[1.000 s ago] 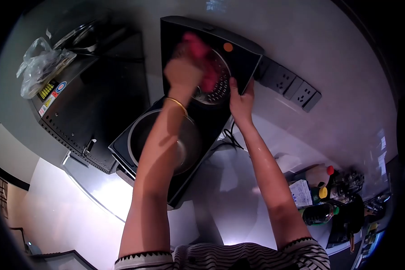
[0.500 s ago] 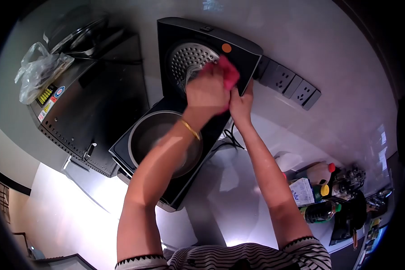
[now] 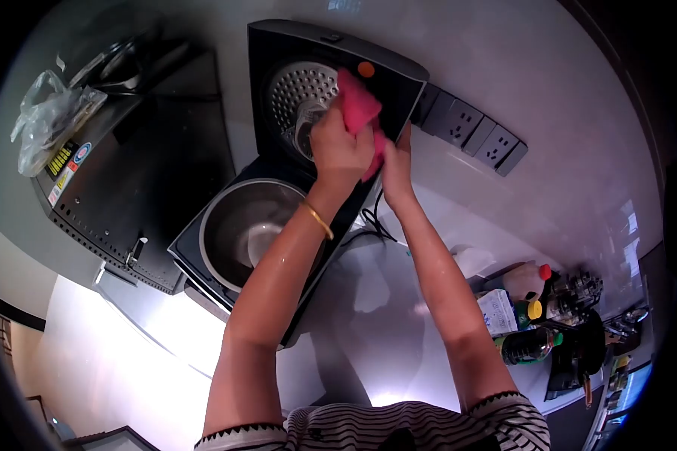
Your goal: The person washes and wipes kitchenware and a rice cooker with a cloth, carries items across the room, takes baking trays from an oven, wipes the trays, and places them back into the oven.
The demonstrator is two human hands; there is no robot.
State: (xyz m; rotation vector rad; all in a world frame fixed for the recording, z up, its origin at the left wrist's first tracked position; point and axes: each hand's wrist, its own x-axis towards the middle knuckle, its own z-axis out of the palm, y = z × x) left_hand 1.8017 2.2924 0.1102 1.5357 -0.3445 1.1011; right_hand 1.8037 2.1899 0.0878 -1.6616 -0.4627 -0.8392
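Observation:
A black rice cooker (image 3: 195, 248) stands with its lid (image 3: 259, 98) raised; the lid's inner side carries a dimpled metal plate (image 3: 297, 86) and an orange round spot (image 3: 365, 69). My left hand (image 3: 340, 146), a gold bracelet on its wrist, is closed round a pink cloth (image 3: 359, 107) against the lid's inner face, right of the plate. My right hand (image 3: 397, 169) grips the lid's lower right edge, some fingers hidden behind it. Below, the metal inner pot (image 3: 229, 218) sits in the cooker, partly covered by my left forearm.
A dark metal cabinet (image 3: 139, 188) stands left of the cooker, a clear plastic bag (image 3: 49, 120) on top. Wall sockets (image 3: 474, 131) are right of the lid. A black cord (image 3: 376, 222) lies behind the cooker. Several bottles, among them a dark one (image 3: 526, 346), stand at the right.
The view has shifted slightly. My left hand has turned and shifted with the cloth, so more of the pink cloth shows on the lid. My right hand stays at the lid's edge.

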